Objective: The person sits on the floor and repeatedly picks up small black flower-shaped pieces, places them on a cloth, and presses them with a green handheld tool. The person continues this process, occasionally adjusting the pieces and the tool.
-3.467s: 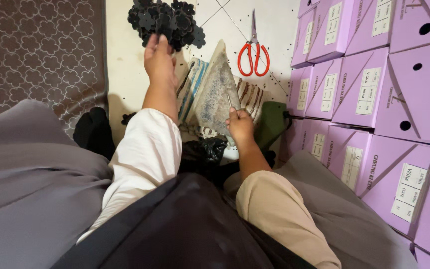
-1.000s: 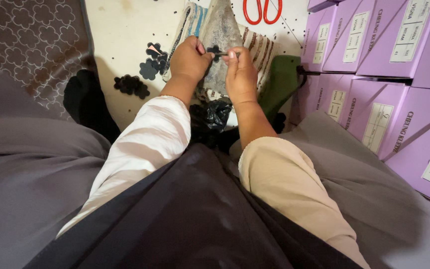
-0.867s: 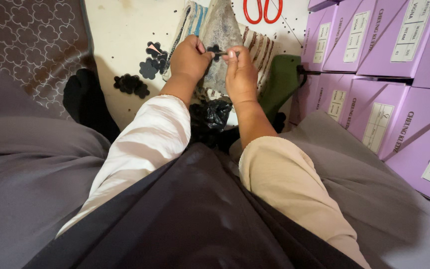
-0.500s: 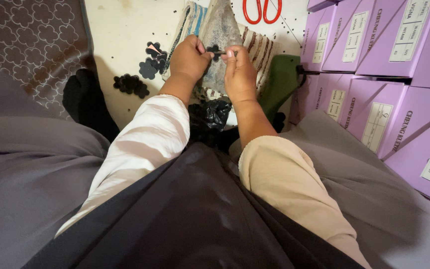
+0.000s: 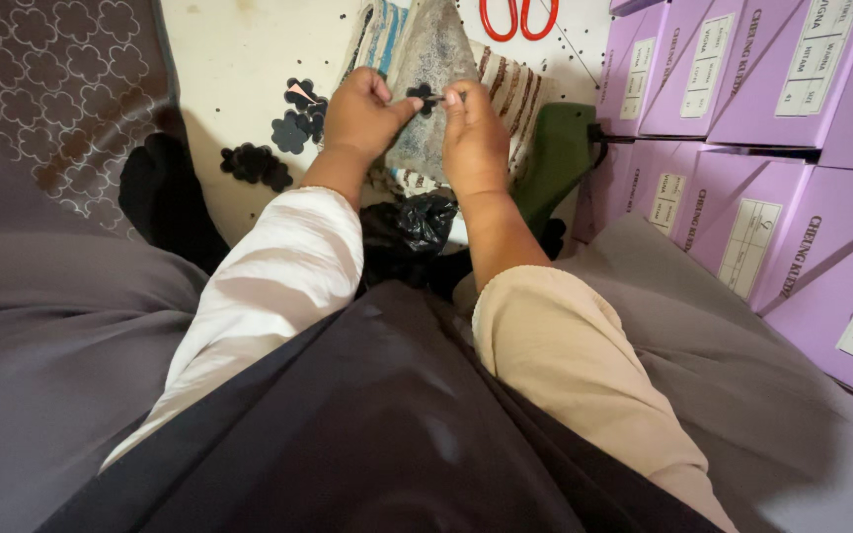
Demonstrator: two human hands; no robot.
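View from above of a seated person's two hands meeting near the top centre of the frame. The left hand (image 5: 359,116) and right hand (image 5: 473,138) pinch one small black flower-shaped piece (image 5: 424,96) between thumb and fingertips, held just above a grey woven sack (image 5: 431,59). To the upper left, loose black flower pieces (image 5: 273,148) lie scattered on the pale floor (image 5: 229,59), seemingly waiting to be handled; how many are finished cannot be told. Red-handled scissors (image 5: 515,15) lie at the top edge. Stacked lilac boxes (image 5: 742,128) fill the right side, with a crumpled black plastic bag (image 5: 417,222) below the wrists
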